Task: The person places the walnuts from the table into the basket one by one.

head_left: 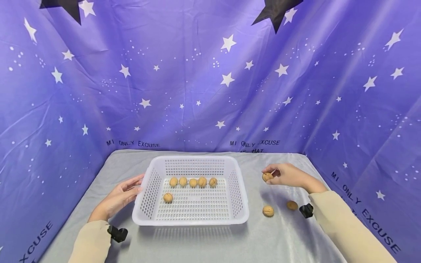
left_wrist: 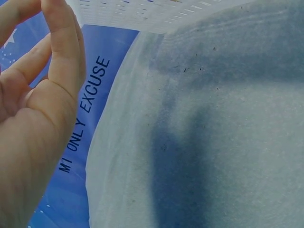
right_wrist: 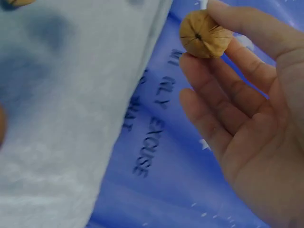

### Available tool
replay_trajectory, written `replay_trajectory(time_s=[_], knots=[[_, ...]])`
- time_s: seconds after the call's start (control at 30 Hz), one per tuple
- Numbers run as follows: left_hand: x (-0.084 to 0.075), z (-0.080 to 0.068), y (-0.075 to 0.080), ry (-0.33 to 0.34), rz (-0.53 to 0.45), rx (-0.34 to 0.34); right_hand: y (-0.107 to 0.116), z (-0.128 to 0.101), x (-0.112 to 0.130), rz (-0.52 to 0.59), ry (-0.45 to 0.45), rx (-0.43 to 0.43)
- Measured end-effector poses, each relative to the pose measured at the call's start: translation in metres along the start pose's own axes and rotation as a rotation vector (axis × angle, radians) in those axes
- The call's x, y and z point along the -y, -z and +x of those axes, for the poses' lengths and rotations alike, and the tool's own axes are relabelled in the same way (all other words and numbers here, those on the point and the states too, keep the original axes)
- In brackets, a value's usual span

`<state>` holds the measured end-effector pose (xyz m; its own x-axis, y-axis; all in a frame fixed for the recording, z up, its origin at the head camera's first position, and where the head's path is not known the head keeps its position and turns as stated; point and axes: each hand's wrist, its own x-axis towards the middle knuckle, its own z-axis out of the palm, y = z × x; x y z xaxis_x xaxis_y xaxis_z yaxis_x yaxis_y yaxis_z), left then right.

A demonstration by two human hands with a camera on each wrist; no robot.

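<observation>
The right hand (head_left: 289, 175) is pinching a walnut (head_left: 267, 177) between thumb and fingertips, clear of the table (head_left: 204, 244) and to the right of the basket (head_left: 190, 219); in the right wrist view the nut (right_wrist: 205, 34) is sitting at the very tips, the other fingers (right_wrist: 213, 109) lying loosely spread below it. It is probably handling as light, hard and rigid, its ridged shell giving grip but its round form apt to roll, so a pinch across the widest part should hold best. Two more walnuts (head_left: 268, 210) are lying on the table just nearer the body than this hand. The left hand (head_left: 120, 197) is resting relaxed and spread against the basket's left wall, gripping nothing. Six walnuts (head_left: 193, 182) are lying inside.
</observation>
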<state>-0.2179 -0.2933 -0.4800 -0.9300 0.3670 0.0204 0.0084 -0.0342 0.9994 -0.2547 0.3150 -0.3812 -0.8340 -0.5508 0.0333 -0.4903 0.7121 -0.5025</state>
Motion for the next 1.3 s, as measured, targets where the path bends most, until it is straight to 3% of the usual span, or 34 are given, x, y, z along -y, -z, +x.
replay_trajectory(time_s=[0.27,0.5,0.87,1.3], knots=[[-0.001,0.001,0.001,0.0,0.002,-0.002,0.005,0.028,0.03,0.001,0.047,-0.003],[-0.001,0.002,0.001,0.009,0.008,-0.013,-0.006,0.062,0.053,-0.012,0.099,0.037],[-0.001,0.003,0.002,0.005,0.017,-0.001,-0.048,0.117,0.095,0.001,0.171,0.151],[0.0,0.002,0.002,0.021,0.03,-0.017,-0.103,0.167,0.139,0.03,0.164,0.282]])
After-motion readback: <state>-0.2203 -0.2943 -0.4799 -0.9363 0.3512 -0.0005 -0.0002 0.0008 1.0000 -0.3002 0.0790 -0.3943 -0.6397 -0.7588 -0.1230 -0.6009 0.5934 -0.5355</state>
